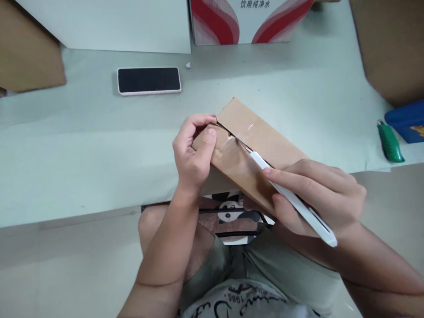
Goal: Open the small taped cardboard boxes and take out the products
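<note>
A small brown cardboard box (261, 137), taped along its top seam, rests tilted at the near edge of the pale table (82, 150). My left hand (194, 152) is closed on the box's left end, thumb pressed on the flap and fingers curled over the corner. My right hand (318, 194) grips a white utility knife (291, 198) like a pen. Its tip sits in the taped seam at the middle of the box top. The seam to the left of the tip looks split.
A black phone (149, 80) lies face up at the back left. A green utility knife (391, 143) and a blue object (406, 119) lie at the right edge. Cardboard boxes (28, 53) and a red-and-white carton (248, 20) stand along the back. My knees are below the table.
</note>
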`<state>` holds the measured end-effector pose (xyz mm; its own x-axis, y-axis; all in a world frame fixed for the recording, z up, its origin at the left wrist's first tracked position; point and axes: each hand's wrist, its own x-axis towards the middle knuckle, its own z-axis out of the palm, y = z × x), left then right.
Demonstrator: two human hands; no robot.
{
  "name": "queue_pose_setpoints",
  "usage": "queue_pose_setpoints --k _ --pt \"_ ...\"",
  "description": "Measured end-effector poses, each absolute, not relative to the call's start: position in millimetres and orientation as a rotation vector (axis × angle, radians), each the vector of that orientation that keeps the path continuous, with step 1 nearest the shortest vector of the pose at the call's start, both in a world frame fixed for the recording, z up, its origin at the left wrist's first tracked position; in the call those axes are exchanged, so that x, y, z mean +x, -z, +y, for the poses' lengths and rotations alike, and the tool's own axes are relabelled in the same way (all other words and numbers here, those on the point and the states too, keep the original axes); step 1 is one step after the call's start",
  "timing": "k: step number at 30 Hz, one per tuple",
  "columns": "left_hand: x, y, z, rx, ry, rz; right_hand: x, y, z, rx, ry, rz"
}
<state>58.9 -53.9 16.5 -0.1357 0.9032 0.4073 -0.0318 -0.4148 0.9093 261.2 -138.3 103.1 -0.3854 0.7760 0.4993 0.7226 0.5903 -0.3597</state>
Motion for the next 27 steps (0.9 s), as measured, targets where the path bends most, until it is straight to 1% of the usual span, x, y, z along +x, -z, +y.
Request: queue_pose_setpoints --k 5,8,13,18,22,27 --pt "58.9 -16.3 -54.3 1.405 -1.64 1.026 261.4 -109.1 -136.5 -1.083 -0.04 -2.303" --pt "59.4 -16.7 -55.0 1.407 -1.626 1.058 262.3 -110.7 -134.8 -1.087 -0.065 -2.389" --pt "60.5 -16.4 -55.5 1.401 -1.612 1.089 261.8 -109.6 -133.4 -1.085 -0.089 -2.347" --pt "60.6 -13.8 -54.3 1.395 -1.63 1.069 260.0 -111.6 -134.9 -1.197 -0.141 -2.302" --pt "60.0 -10.8 -52.1 1.404 -1.652 1.055 264.0 -108.6 -135.2 -1.147 -0.09 -2.278" --pt "59.9 -8.6 -49.5 1.396 -1.688 1.026 265.0 -105.3 -134.6 -1.081 -0.125 -2.189"
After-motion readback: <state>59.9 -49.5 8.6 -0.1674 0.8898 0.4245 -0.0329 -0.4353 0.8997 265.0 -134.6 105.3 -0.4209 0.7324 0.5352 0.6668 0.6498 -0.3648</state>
